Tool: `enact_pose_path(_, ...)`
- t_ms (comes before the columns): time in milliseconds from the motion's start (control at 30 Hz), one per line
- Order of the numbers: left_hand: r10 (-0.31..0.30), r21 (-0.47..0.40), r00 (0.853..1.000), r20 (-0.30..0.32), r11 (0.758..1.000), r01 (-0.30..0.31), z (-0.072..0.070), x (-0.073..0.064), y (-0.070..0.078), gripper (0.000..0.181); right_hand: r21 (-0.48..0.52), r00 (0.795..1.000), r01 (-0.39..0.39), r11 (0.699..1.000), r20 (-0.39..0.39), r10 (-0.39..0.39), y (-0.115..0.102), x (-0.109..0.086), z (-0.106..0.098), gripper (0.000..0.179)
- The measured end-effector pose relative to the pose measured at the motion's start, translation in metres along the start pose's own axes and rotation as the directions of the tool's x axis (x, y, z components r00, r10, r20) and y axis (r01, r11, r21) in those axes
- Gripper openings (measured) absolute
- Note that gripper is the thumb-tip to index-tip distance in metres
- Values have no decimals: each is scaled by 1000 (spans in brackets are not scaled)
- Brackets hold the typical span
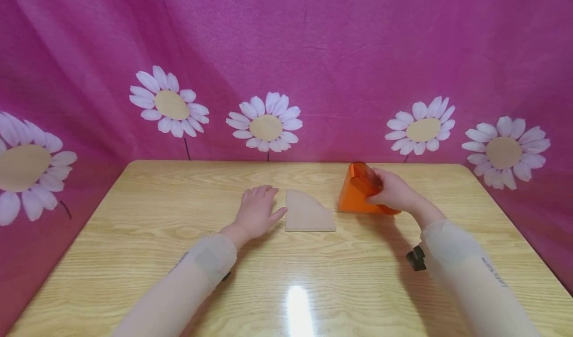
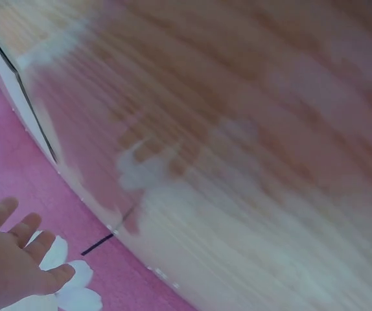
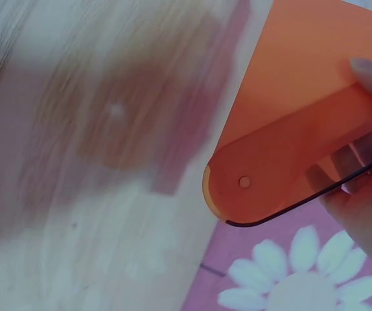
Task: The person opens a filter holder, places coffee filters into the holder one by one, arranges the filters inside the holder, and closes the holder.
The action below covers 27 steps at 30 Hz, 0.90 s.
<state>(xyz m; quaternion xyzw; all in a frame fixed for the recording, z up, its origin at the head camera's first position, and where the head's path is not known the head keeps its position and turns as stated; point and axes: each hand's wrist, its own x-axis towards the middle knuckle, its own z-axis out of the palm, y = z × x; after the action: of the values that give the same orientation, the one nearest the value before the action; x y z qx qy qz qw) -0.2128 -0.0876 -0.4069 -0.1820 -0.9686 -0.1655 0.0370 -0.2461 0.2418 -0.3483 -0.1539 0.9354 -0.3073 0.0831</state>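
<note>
A flat beige quarter-circle board (image 1: pixel 309 212) lies on the wooden table, its straight edges at the left and front. My left hand (image 1: pixel 257 209) is spread palm down at the board's left side; its thumb tip is at the board's edge, and contact is unclear. In the left wrist view the same hand (image 2: pixel 17 259) shows loosely spread fingers and holds nothing. My right hand (image 1: pixel 394 193) grips an orange see-through plastic piece (image 1: pixel 358 193) with a flat sheet and a thick round-ended bar. In the right wrist view fingers show through the bar (image 3: pixel 264 175).
The light wood-grain table (image 1: pixel 147 237) has its back edge against a magenta cloth (image 1: pixel 335 43) printed with white daisies. A bright light reflection lies on the table's front middle. Dark devices (image 1: pixel 416 258) sit under the wrists at the sleeves.
</note>
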Motion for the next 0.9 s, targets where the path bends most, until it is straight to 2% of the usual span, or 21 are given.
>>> enact_pose_path(333,17,-58,1000,0,998,-17,-7,1,13,55,-68,995,98,993,-10,-99,-33,-1,14,37)
enact_pose_path(533,27,-120,999,26,993,-24,-9,-1,16,56,-72,988,153,986,-4,-154,-51,-4,26,37)
enact_pose_path(733,90,-238,995,30,968,-80,-11,-5,18,57,-52,980,199,979,-6,-200,-69,-8,38,38)
enact_pose_path(900,131,-308,990,55,945,-108,-16,-9,23,60,-43,980,200,979,5,-200,-84,-12,46,40)
